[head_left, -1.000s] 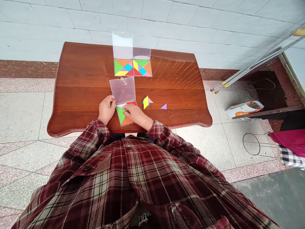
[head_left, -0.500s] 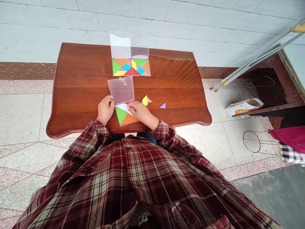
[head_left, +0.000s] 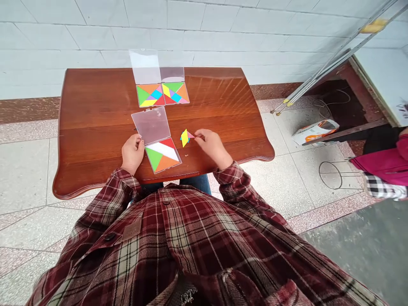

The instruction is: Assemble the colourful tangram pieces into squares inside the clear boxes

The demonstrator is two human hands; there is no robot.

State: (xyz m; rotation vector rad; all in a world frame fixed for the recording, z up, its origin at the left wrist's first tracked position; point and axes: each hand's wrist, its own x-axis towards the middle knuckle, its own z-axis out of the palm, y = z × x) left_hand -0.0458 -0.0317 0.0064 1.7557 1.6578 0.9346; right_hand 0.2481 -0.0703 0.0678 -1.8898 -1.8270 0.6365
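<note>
Head view: your left hand is clamping the clear plastic lid of one of three square tangram cases on the brown wooden table, while your right hand is pinching one pink triangle beside one yellow parallelogram, near the table's front edge.

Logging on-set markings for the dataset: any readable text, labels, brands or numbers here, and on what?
Nothing can be read with confidence.
Patch on the plaid shirt: the leather patch has marks, too small to read.
Orange-and-white printed box: printing too blurred to read.
White panel at the right edge: dark marks, too small and cut off.
</note>
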